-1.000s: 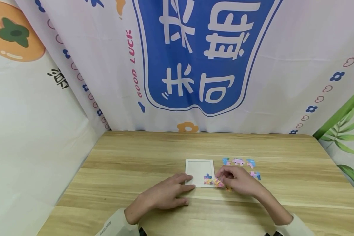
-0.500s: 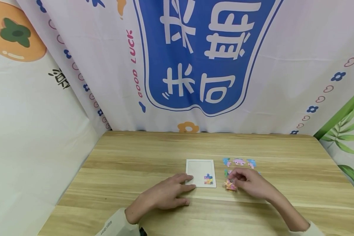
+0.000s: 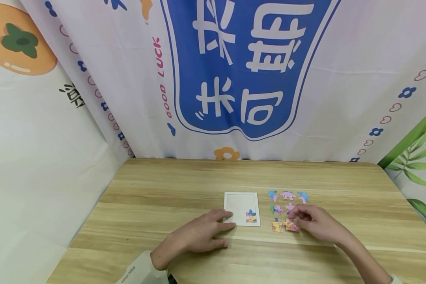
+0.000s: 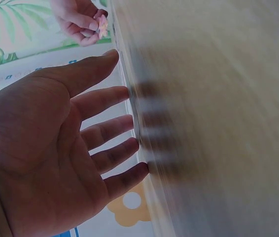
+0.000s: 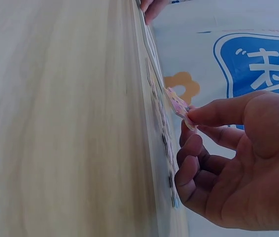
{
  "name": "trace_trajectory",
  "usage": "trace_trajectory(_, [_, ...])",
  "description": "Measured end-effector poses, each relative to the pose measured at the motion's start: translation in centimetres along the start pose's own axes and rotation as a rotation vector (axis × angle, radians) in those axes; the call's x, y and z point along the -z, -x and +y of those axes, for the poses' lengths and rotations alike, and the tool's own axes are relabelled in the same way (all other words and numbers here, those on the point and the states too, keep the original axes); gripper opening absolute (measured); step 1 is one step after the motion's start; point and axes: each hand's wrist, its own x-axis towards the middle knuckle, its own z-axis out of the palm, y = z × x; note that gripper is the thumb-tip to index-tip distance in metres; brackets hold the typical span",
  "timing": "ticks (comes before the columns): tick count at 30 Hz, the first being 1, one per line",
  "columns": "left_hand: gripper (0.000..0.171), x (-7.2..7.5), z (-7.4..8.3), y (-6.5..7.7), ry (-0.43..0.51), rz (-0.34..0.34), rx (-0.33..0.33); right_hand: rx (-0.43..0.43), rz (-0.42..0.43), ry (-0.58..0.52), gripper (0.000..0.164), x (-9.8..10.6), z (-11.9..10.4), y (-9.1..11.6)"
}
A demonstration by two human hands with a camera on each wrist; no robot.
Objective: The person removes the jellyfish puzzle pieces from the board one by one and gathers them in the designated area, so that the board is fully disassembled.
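My right hand pinches a pink and yellow jigsaw puzzle piece between thumb and forefinger. In the right wrist view, that held piece is tilted and off the table. My left hand lies at the white puzzle tray, fingers spread and fingertips on its lower left side. One colourful corner piece sits in the tray's lower right corner. A yellow piece lies just left of the held one. The left wrist view shows my left hand's fingers nearly straight, with nothing held.
Above the right hand, several loose pieces lie in rows, including a pink piece and a blue corner piece. The wooden table meets a printed curtain at its back edge.
My right hand has carried the pinched piece rightward, from the tray's right edge to the loose pieces. The yellow piece is now uncovered. My left hand stays put.
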Motion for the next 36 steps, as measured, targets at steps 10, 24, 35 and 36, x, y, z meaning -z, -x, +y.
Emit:
trace_trajectory(10, [0.055,-0.18,-0.16,-0.01,0.003,0.001,0.001,-0.006,-0.006,0.005,0.012,0.5,0.8,0.5])
trace_trajectory(24, [0.055,-0.19,-0.17,-0.01,-0.001,0.004,-0.005,0.005,0.016,0.112,0.011,-0.04,1.08,0.28])
trace_trajectory(35, [0.055,-0.03,0.01,0.07,0.007,0.003,-0.006,-0.017,0.034,0.157,0.015,-0.28,0.57,0.56])
trace_trajectory(36, [0.055,-0.01,0.02,0.08,0.008,0.002,-0.005,-0.016,0.036,0.164,0.015,-0.3,0.56,0.55])
